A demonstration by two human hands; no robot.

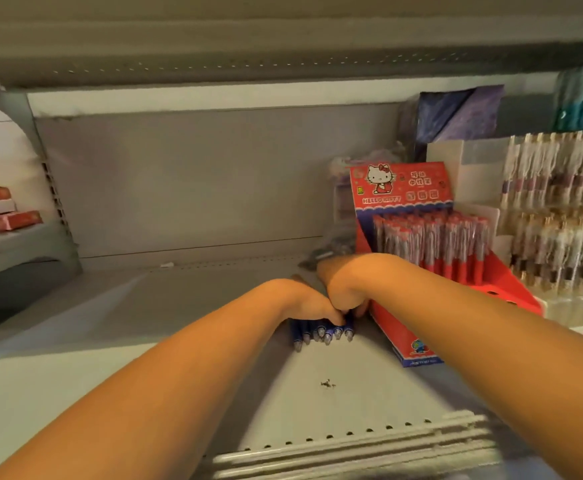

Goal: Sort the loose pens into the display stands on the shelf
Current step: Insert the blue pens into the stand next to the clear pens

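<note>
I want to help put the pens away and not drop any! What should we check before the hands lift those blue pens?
1. Blue pens bunched, tips pointing one way: ok.
2. Left hand grips the bunch: ok.
3. Right hand has a hold too: cannot tell, its fingers are hidden.
4. Free holes in the red display stand: ok, the front holes show empty.
5. Blue pens belong beside the stand's red pens: cannot tell.
</note>
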